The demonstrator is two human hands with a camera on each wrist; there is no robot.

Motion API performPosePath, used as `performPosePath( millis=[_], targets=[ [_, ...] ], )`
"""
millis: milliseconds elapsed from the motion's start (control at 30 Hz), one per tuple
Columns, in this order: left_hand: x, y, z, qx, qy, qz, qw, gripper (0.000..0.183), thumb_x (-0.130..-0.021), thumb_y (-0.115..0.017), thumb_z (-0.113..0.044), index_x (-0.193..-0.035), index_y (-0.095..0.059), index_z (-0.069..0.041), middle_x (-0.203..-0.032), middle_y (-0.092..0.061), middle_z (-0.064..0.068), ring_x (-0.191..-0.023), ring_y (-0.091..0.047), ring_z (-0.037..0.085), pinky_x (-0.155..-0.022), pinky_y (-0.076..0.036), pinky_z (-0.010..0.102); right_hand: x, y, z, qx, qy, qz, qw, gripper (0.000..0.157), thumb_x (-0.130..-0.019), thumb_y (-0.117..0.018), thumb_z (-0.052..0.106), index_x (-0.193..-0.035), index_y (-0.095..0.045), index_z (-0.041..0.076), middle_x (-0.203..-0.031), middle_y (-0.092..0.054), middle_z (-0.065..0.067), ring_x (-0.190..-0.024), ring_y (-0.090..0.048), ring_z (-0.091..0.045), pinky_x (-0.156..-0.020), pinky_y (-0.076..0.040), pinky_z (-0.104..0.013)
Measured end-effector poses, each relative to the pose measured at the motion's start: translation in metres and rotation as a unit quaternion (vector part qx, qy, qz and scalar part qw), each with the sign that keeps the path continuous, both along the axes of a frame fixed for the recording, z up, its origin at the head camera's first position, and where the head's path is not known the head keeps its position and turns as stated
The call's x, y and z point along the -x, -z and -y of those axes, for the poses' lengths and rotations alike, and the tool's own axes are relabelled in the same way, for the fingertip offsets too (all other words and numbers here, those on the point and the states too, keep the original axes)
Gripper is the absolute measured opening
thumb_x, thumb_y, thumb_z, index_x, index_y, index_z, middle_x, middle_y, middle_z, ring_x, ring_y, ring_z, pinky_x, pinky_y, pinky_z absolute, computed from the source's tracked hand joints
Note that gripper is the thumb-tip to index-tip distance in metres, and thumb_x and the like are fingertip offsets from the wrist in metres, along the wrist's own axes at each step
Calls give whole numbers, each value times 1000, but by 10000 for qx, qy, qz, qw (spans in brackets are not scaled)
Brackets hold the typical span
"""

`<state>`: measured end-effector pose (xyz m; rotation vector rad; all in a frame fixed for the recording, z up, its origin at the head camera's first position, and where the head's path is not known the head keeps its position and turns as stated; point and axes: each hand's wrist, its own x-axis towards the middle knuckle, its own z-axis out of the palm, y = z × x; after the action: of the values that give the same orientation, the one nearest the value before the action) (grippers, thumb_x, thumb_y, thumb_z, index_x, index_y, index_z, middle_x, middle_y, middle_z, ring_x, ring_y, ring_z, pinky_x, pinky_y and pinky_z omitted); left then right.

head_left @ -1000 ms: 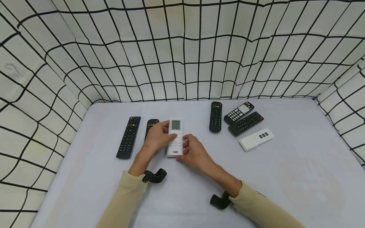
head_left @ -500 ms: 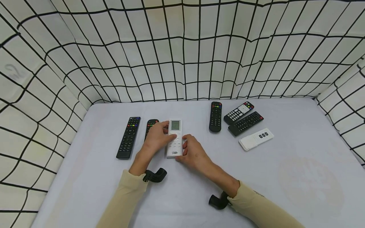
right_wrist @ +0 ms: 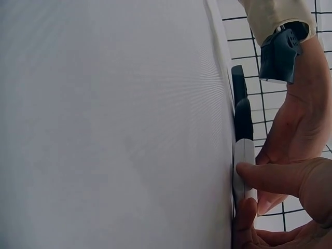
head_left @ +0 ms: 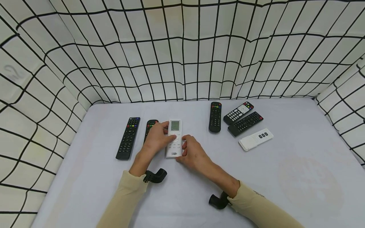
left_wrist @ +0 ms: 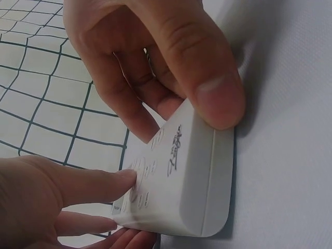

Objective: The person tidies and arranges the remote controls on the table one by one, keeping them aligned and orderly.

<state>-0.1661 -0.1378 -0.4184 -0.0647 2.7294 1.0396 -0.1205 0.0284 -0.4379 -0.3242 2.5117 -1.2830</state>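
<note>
A white air-conditioner remote [head_left: 174, 147] with a small grey screen lies face up on the white table, its screen end pointing away. My left hand [head_left: 155, 138] holds its left edge, thumb resting on the buttons. At the lower right corner, my right hand [head_left: 195, 153] grips it, with the thumb at the near end and fingers along the right edge. The left wrist view shows the right thumb [left_wrist: 220, 101] against the remote's end. In the right wrist view, the remote's white end [right_wrist: 245, 150] appears edge-on. A black remote [head_left: 150, 125] is partly hidden behind my left hand.
Farther left lies a long black remote [head_left: 128, 138]. To the right are a black remote [head_left: 215, 117], one with white buttons [head_left: 239, 113], another black one [head_left: 245, 123] and a white remote [head_left: 256, 139]. Black netting [head_left: 183, 65] over white walls encloses the table's back and sides.
The white remote has shifted very slightly left and nearer, with the right hand following it. Both hands keep the same hold, and the other remotes stay in place.
</note>
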Motion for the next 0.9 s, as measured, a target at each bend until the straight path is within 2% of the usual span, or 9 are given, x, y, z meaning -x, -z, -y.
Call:
performPosePath(
  millis=[500, 700, 800, 900],
  targets=[
    [0, -3, -4, 218, 88, 26, 9997, 69, -96, -74, -17, -154, -44, 5, -135, -60, 26, -123, -62, 35, -99, -54, 46, 0, -2, -4, 5, -78, -12, 10000, 75, -82, -87, 3, -144, -47, -7, -100, -58, -10, -80, -55, -14, -68, -46, -20],
    [-2, -1, -2, 315, -14, 35, 9995, 68, -96, -73, -16, -154, -44, 6, -135, -59, 26, -120, -60, 34, -99, -54, 46, 0, -3, -6, 65, -215, 159, 9996, 72, -84, -86, 7, -144, -47, -5, -103, -60, -9, -83, -58, -12, -73, -49, -21],
    [-2, -1, -3, 293, 22, 5, 9996, 68, -96, -73, -16, -153, -44, 6, -136, -59, 26, -120, -60, 34, -99, -54, 47, 1, -6, -12, -50, -170, 200, 9996, 68, -88, -83, 12, -144, -49, -3, -105, -62, -7, -85, -59, -13, -76, -51, -23],
    [-3, 1, -3, 192, 53, 6, 9998, 69, -97, -73, -17, -153, -43, 7, -138, -58, 27, -122, -61, 35, -101, -54, 48, 2, -8, -20, -166, 40, 60, 9998, 56, -92, -80, 16, -140, -55, 0, -106, -63, -7, -87, -59, -15, -78, -52, -28]
  ],
)
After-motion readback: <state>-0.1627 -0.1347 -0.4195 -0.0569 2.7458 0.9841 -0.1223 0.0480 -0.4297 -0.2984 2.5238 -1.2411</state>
